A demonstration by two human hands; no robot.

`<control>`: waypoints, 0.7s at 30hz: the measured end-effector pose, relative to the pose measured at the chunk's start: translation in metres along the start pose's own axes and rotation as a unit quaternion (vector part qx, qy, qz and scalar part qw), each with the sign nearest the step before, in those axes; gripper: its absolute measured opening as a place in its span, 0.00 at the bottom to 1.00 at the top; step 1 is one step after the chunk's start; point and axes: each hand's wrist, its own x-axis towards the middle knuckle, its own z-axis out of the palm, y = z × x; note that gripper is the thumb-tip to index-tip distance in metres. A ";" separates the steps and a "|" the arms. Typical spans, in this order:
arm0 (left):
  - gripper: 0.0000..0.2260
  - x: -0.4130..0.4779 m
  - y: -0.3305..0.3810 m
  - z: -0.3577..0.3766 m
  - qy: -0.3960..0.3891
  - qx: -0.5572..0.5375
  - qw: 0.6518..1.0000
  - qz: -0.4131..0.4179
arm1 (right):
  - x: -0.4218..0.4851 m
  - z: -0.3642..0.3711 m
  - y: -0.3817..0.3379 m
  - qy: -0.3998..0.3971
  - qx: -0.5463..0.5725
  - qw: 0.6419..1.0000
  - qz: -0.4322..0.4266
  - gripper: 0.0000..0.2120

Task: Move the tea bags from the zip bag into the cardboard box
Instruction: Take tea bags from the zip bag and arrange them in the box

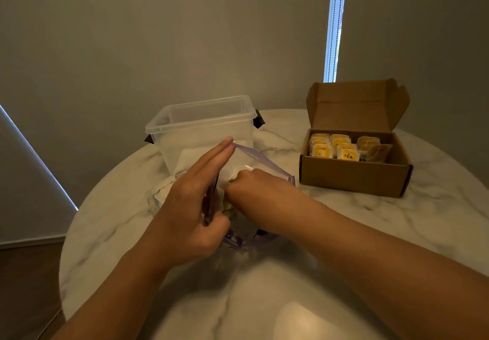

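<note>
Left hand [193, 202] pinches the zip bag [267, 161] open; right hand [254, 183] reaches inside, grip unclear.

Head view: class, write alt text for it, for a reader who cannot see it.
A person's right hand reaches into an open zip bag on a marble table while the left hand holds its mouth open. An open cardboard box at right holds tea bags; a clear tub stands behind.

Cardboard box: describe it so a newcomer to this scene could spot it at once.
On the round marble table, look at the far right side. The cardboard box sits there, lid flap up, yellow tea bags inside; the tub to its left is clear plastic.
</note>
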 end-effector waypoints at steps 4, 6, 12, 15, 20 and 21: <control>0.38 0.000 -0.001 -0.001 0.002 0.005 1.000 0.003 | 0.005 0.001 0.000 -0.005 -0.013 1.000 -0.010 0.08; 0.38 0.000 -0.001 -0.001 0.002 0.008 1.000 0.005 | 0.006 0.003 0.001 -0.006 -0.014 1.000 -0.009 0.09; 0.38 -0.001 -0.001 -0.002 0.001 0.007 1.000 -0.002 | 0.004 -0.003 0.002 -0.019 -0.017 1.000 0.008 0.11; 0.38 -0.001 -0.002 -0.002 0.005 0.002 1.000 -0.001 | -0.002 -0.009 0.006 -0.017 -0.015 1.000 0.019 0.12; 0.37 -0.002 -0.003 -0.004 0.003 -0.010 1.000 -0.006 | -0.028 -0.032 0.009 0.004 0.075 0.997 0.035 0.08; 0.37 -0.001 -0.004 -0.004 0.002 -0.009 1.000 -0.005 | -0.031 -0.035 0.011 0.016 0.099 0.994 0.035 0.08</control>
